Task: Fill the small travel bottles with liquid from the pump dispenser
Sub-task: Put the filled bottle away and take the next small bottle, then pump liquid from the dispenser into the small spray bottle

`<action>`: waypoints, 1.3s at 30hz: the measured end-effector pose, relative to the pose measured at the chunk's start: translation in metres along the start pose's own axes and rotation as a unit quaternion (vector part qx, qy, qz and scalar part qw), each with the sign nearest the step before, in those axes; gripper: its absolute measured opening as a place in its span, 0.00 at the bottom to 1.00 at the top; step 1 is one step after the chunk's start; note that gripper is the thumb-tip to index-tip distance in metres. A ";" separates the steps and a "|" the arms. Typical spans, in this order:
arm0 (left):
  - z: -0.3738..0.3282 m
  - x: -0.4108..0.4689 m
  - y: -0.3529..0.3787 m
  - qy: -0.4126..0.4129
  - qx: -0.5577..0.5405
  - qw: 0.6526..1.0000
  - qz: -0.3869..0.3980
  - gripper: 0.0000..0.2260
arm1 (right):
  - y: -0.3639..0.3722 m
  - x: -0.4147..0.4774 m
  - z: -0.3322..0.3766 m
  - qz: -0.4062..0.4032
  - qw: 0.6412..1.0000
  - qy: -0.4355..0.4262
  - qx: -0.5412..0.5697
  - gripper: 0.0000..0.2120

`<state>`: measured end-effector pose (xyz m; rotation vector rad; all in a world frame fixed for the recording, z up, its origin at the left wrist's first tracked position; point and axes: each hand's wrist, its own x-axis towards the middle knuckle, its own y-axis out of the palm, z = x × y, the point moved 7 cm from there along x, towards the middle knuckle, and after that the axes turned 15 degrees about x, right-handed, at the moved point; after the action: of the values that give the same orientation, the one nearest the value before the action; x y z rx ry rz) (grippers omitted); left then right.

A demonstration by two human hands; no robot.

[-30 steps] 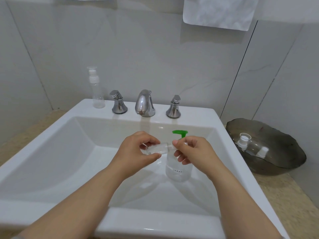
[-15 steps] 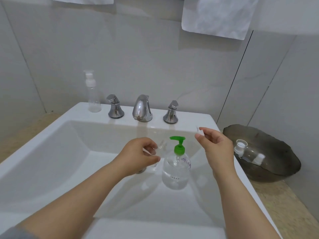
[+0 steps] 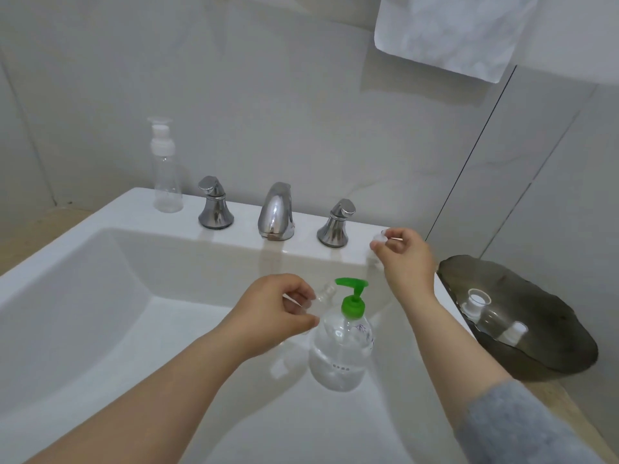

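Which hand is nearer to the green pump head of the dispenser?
Left. The left hand is just beside the green pump head, on its left; the right hand is further off, up by the sink rim.

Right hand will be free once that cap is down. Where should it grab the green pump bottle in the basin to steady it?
Probably the clear body of the pump bottle, wrapping from its right side. It stands upright, and the left hand with the small travel bottle crowds its left. The green pump head is narrow and should stay free for pressing.
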<state>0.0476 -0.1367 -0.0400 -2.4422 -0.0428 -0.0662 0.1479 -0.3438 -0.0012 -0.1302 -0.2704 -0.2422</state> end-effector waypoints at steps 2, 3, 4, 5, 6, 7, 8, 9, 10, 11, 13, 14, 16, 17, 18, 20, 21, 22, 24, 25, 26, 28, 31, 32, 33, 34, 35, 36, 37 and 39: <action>0.000 0.000 0.002 0.001 0.000 1.000 0.007 0.09 | 0.002 0.004 -0.008 -0.006 1.000 -0.004 -0.015 0.07; 0.000 0.000 0.002 0.001 0.000 1.000 0.009 0.09 | 0.002 0.005 -0.011 -0.008 1.000 -0.006 -0.023 0.08; 0.000 0.001 0.003 0.002 0.000 1.000 0.010 0.09 | 0.002 0.005 -0.014 -0.009 0.999 -0.009 -0.030 0.10; -0.001 0.000 0.004 0.002 -0.001 1.000 0.013 0.09 | 0.003 0.005 -0.016 -0.008 0.999 -0.012 -0.035 0.11; -0.001 0.000 0.005 0.001 -0.003 1.000 0.015 0.09 | 0.004 0.004 -0.018 -0.006 0.999 -0.017 -0.039 0.13; -0.001 0.000 0.006 -0.001 -0.007 1.000 0.017 0.09 | 0.004 0.004 -0.019 -0.005 0.999 -0.022 -0.043 0.13; -0.001 0.000 0.006 -0.001 -0.010 1.000 0.018 0.09 | 0.004 0.004 -0.020 -0.007 0.999 -0.026 -0.046 0.13; -0.001 0.000 0.005 0.001 -0.010 1.000 0.016 0.09 | 0.004 0.004 -0.020 -0.010 0.998 -0.028 -0.047 0.13; -0.002 0.000 0.004 0.002 -0.007 1.000 0.013 0.09 | 0.005 0.004 -0.020 -0.011 0.998 -0.029 -0.049 0.13; -0.001 0.000 0.003 0.004 -0.005 1.000 0.009 0.09 | 0.005 0.004 -0.021 -0.011 0.998 -0.029 -0.052 0.13; -0.001 0.000 0.002 0.005 -0.006 1.000 0.003 0.09 | 0.006 0.005 -0.021 -0.006 0.998 -0.028 -0.057 0.15; -0.001 0.000 0.002 0.005 -0.007 1.000 0.002 0.09 | 0.005 0.005 -0.022 -0.002 0.998 -0.024 -0.058 0.17; 0.000 0.000 0.003 0.007 -0.004 1.000 0.000 0.09 | 0.006 0.005 -0.024 0.010 0.998 -0.017 -0.060 0.22; 0.000 0.000 0.003 0.008 0.000 1.000 -0.001 0.09 | 0.004 0.004 -0.024 0.016 0.998 -0.015 -0.059 0.24; 0.000 0.000 0.003 0.009 0.002 1.000 -0.001 0.09 | 0.003 0.001 -0.022 0.021 0.998 -0.015 -0.056 0.26; 0.000 0.000 0.004 0.010 0.003 1.000 0.000 0.10 | -0.004 -0.006 -0.015 0.015 0.998 -0.021 -0.050 0.26; 0.000 0.001 0.005 0.011 0.003 1.000 -0.001 0.10 | -0.009 -0.012 -0.009 0.005 0.998 -0.026 -0.050 0.24; 0.001 0.001 0.005 0.011 0.004 1.000 -0.003 0.10 | -0.013 -0.020 -0.002 -0.004 0.998 -0.036 -0.051 0.22; 0.000 0.001 0.005 0.014 0.002 1.000 -0.008 0.10 | -0.017 -0.040 0.015 0.007 0.996 -0.071 -0.050 0.16; 0.000 0.001 0.005 0.015 -0.002 1.000 -0.010 0.10 | -0.017 -0.053 0.022 0.031 0.994 -0.095 -0.051 0.14; -0.001 0.001 0.005 0.017 -0.006 1.000 -0.012 0.10 | -0.015 -0.067 0.030 0.061 0.989 -0.121 -0.056 0.13; -0.002 0.000 0.003 0.018 -0.009 1.000 -0.018 0.10 | -0.010 -0.089 0.039 0.112 0.975 -0.172 -0.087 0.13; -0.002 0.000 0.002 0.021 -0.009 0.999 -0.023 0.11 | -0.005 -0.096 0.040 0.129 0.958 -0.220 -0.128 0.12; -0.002 0.000 0.002 0.022 -0.010 0.999 -0.025 0.11 | -0.002 -0.097 0.039 0.135 0.955 -0.225 -0.137 0.12; -0.002 0.000 0.001 0.023 -0.009 0.999 -0.030 0.11 | 0.001 -0.099 0.039 0.143 0.952 -0.230 -0.146 0.13; -0.002 0.000 0.000 0.023 -0.007 0.999 -0.037 0.11 | 0.004 -0.100 0.038 0.151 0.948 -0.234 -0.154 0.13; -0.002 0.000 -0.001 0.022 -0.005 0.999 -0.045 0.11 | 0.006 -0.102 0.038 0.157 0.944 -0.240 -0.162 0.13; -0.002 0.000 -0.002 0.022 -0.006 0.998 -0.051 0.11 | 0.008 -0.104 0.038 0.159 0.941 -0.245 -0.169 0.12; -0.002 0.000 -0.003 0.023 -0.007 0.998 -0.056 0.11 | 0.008 -0.105 0.038 0.157 0.939 -0.250 -0.174 0.12; -0.002 0.001 -0.004 0.026 -0.007 0.998 -0.061 0.11 | 0.009 -0.105 0.038 0.147 0.939 -0.254 -0.180 0.11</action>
<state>0.0485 -0.1347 -0.0363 -2.4483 -0.1696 -0.1849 0.0427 -0.3064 0.0046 -0.5974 -0.7143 0.0480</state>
